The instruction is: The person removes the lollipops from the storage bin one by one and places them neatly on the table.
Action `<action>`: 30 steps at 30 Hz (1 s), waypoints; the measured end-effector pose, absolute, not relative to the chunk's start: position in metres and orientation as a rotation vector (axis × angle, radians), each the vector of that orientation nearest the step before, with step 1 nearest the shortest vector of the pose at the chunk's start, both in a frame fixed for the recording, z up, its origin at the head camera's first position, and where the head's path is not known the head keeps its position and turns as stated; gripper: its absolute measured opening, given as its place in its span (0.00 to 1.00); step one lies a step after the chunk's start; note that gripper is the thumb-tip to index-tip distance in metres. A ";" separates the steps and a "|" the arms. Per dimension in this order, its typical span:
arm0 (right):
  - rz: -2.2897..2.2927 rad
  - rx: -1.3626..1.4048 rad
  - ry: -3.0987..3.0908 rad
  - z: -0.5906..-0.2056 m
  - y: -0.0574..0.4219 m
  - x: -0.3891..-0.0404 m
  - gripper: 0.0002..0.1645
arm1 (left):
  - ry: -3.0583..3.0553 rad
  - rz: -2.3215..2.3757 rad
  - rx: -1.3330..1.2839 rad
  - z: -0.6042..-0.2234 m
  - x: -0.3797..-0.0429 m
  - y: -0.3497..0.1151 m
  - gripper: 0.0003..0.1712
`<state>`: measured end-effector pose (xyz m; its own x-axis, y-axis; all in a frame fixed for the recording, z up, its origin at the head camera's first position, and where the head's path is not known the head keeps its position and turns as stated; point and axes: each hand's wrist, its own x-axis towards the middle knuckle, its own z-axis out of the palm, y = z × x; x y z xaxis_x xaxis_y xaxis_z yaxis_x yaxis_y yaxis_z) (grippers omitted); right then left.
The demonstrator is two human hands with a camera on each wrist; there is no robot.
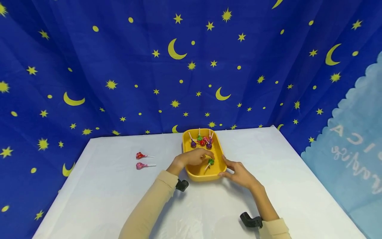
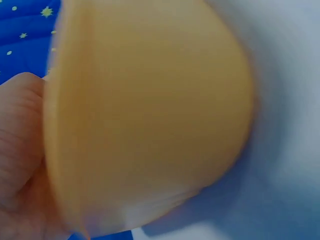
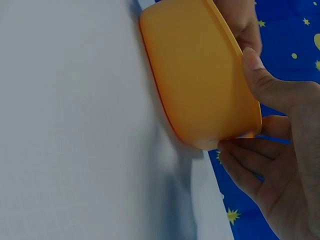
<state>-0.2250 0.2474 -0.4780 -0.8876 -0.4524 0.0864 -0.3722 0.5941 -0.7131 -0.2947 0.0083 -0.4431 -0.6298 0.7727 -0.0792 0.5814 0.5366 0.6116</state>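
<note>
A yellow tray (image 1: 200,178) stands on the white table. My left hand (image 1: 194,156) reaches over its left side, fingers bent down. The fingertips pinch the candy head of a green lollipop (image 1: 211,162), whose white stick slants toward me. With thumb and fingers, my right hand (image 1: 240,174) grips the tray's near right corner; in the right wrist view its thumb (image 3: 255,62) lies at the rim. Several purple, red and green lollipops (image 1: 203,142) sit together at the tray's far end. In the left wrist view the tray wall hides the left fingertips.
A red lollipop (image 1: 140,155) and a pink lollipop (image 1: 141,165) lie on the table (image 1: 104,186) left of the tray, sticks pointing right. A blue curtain (image 1: 143,73) with yellow stars and moons hangs behind the table. Black wrist cameras (image 1: 250,220) sit on both forearms.
</note>
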 end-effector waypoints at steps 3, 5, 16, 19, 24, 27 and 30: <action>-1.160 -0.710 2.719 -0.479 0.247 -0.224 0.46 | 2.434 0.754 1.115 -0.451 -0.294 0.008 0.25; -1.158 -0.706 2.727 -0.479 0.247 -0.224 0.46 | 2.446 0.749 1.094 -0.453 -0.293 0.009 0.23; -1.174 -0.679 2.713 -0.477 0.246 -0.224 0.46 | 2.711 0.565 0.957 -0.457 -0.288 0.015 0.19; -1.179 -0.677 2.708 -0.476 0.246 -0.224 0.46 | 2.779 0.554 0.933 -0.460 -0.288 0.017 0.16; -1.182 -0.693 2.727 -0.475 0.247 -0.224 0.45 | 2.776 0.585 0.963 -0.461 -0.287 0.019 0.11; -1.191 -0.700 2.724 -0.475 0.246 -0.224 0.45 | 2.774 0.577 0.985 -0.461 -0.286 0.019 0.10; -1.196 -0.698 2.715 -0.475 0.246 -0.224 0.45 | 2.770 0.610 0.991 -0.461 -0.286 0.017 0.10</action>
<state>-0.2241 0.2463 -0.4747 -0.8908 -0.4441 0.0961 -0.3707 0.5881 -0.7189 -0.2858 0.0172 -0.4612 -0.7742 0.6329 0.0074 0.5775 0.7016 0.4174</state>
